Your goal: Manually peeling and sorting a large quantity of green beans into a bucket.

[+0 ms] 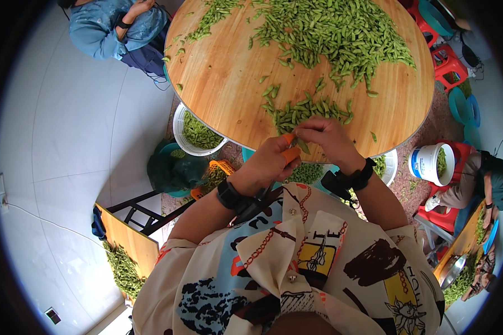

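At the near edge of a round wooden table (223, 84), my two hands are close together. My left hand (265, 162) has orange covers on its fingers and is closed around a green soybean pod (303, 146). My right hand (332, 142) pinches at the same pod from the other side, its thumb and fingertips pressed together. Just beyond my fingers lies a small heap of soybean pods (299, 114). A much larger pile of pods (341, 42) spreads across the far side. Shelled green beans (304, 173) show below the table edge, partly hidden by my hands.
White baskets (178, 125) hold pods left and right under the table. An orange basket (224, 166) and a dark green bag (179, 170) are at the left. At the right stand a white bucket (416, 162) and red stools (450, 67). Other people sit around.
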`<state>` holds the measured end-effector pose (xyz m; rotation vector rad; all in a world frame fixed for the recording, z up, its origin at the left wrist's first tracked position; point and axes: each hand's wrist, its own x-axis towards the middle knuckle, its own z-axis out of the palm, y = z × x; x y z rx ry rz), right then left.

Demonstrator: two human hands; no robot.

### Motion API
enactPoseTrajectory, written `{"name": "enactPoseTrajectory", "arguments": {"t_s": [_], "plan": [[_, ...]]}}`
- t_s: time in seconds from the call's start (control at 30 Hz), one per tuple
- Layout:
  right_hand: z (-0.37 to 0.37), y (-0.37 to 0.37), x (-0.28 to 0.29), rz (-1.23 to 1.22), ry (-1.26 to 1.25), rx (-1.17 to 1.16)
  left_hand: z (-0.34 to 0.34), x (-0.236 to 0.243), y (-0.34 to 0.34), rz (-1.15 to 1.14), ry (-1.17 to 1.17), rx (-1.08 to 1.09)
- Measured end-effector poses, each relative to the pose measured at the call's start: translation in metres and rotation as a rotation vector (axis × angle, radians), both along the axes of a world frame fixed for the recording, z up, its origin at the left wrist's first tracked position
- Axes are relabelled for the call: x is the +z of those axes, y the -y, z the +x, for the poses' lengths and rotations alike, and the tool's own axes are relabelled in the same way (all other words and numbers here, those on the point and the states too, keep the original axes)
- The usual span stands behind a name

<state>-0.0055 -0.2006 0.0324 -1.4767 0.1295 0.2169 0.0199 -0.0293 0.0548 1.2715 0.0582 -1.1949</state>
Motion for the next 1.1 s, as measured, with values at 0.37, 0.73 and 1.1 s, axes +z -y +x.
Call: {"name": "enactPoseTrajectory", "arguments": {"t_s": [0.37,0.73,1.1], "plan": [[-0.005,0.002,-0.013,0.445,-0.148,0.036,-0.003,0.006,-0.009,-0.112,-0.148,-0.013],[-0.008,0.0,-0.017,0.544,-0.185,0.012,-0.003,0.007,-0.004,-0.085,-0.163,0.033],[-0.014,-0.009,-0.02,-0.147,0.146,-0.011,-0.008,0.003,0.0,0.037,0.016,0.092]]}}
